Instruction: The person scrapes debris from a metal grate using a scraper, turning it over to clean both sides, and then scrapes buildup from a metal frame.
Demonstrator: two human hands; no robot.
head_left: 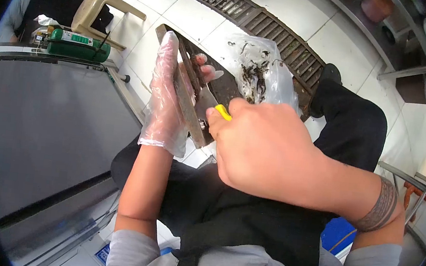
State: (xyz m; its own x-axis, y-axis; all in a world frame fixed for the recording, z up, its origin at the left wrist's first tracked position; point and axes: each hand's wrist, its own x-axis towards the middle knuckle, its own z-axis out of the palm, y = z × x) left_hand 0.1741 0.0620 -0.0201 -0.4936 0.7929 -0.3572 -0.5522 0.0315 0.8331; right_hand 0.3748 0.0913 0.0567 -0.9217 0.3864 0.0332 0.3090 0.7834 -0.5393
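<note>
My left hand [167,94], in a clear plastic glove, holds a long dark metal piece [189,100] from its left side, with fingertips showing on the far side. My bare right hand [264,143] is closed around the yellow handle [223,112] of a blade [206,101], which touches or lies close to the metal piece. Beneath is a dark flat surface [226,88]. Just beyond it lies a clear plastic bag [279,83] with dark scraps [255,75] on it. Most of the handle is hidden in my right hand.
A grey-topped unit [53,121] stands at the left, with a green cylinder [76,46] at its far edge. Behind are a beige stool [93,9] and another person [50,4]. A floor grate [246,14] crosses the back. Metal shelving [359,29] stands at the upper right.
</note>
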